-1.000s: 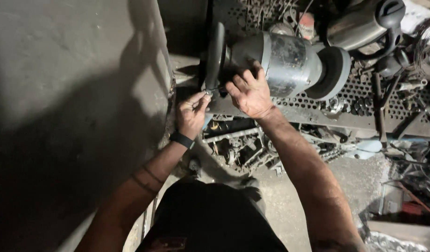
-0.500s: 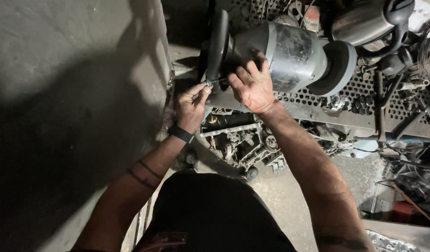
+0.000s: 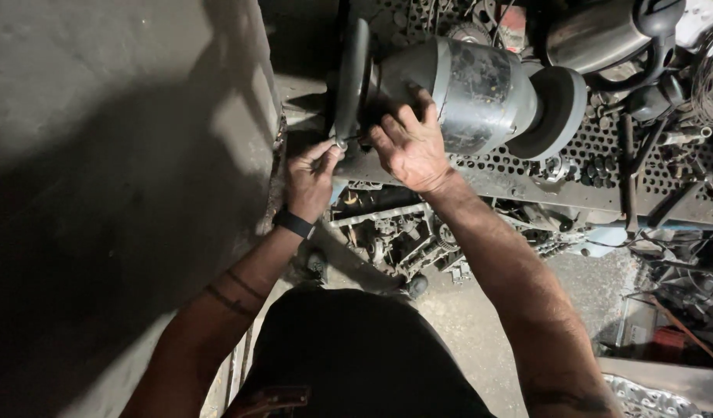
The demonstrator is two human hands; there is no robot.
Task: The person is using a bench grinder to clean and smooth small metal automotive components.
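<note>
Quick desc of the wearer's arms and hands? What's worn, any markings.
Both arms bare, no sleeves, no gloves. Left hand has a black band at the wrist; two dark line markings ring the left forearm. Right hand wears nothing; a dark marking shows near the right elbow.

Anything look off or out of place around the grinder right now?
Nothing damaged or spilled. The grey bench grinder sits level on the perforated metal shelf; left hand and right hand pinch a small metal piece at its dark wheel.

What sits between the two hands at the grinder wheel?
In the head view, a small metal piece against the thin wheel, pinched by left hand and right hand.
</note>
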